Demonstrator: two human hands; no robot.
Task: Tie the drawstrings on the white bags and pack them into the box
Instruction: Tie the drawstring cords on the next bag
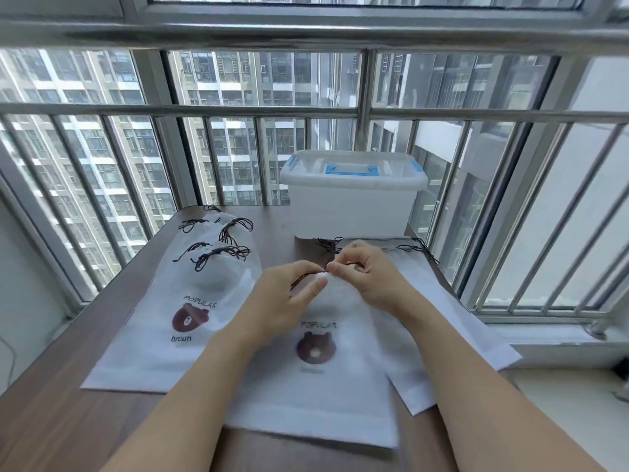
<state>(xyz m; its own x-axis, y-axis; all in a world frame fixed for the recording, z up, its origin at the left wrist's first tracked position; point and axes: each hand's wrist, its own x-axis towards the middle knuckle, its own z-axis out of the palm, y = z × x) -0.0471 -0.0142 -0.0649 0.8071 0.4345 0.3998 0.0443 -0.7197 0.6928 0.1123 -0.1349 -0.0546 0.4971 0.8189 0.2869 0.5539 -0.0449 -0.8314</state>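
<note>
Hands are meeting right at the mouth of the middle bag. Left hand [289, 294] is pinching one dark drawstring [304, 278] btw thumb and curled fingers, w/ the cord running out toward its knuckles. Right hand [360, 267] is curled and pinching the other end just beside it, fingertips nearly touching the left ones. Looks like a knot being made, but the frame's a bit blurry there so can't tell if it's cinched yet.

The bag being worked on [316, 369] is lying flat on the wooden table [51, 413], long axis running from me toward the window, mouth at the far end, bear print facing up and reading right way round for me.

Progress imo: early-ish. Stack of bags on the left [177, 318] is pointing the same way, mouths gathered w/ bunched cords [223, 255], so prob already tied. Pile on the right [442, 321] is lying flat, angled a bit, loose cords at its far end, so prob still waiting.

Plastic storage box [352, 206] is sitting at the far edge of the table just beyond the hands, white lid w/ blue handle [352, 170] on and looking closed. Nothing visibly packed, though the walls are frosted so tbh hard to say. So packing is all still left, plus opening that lid.
</note>
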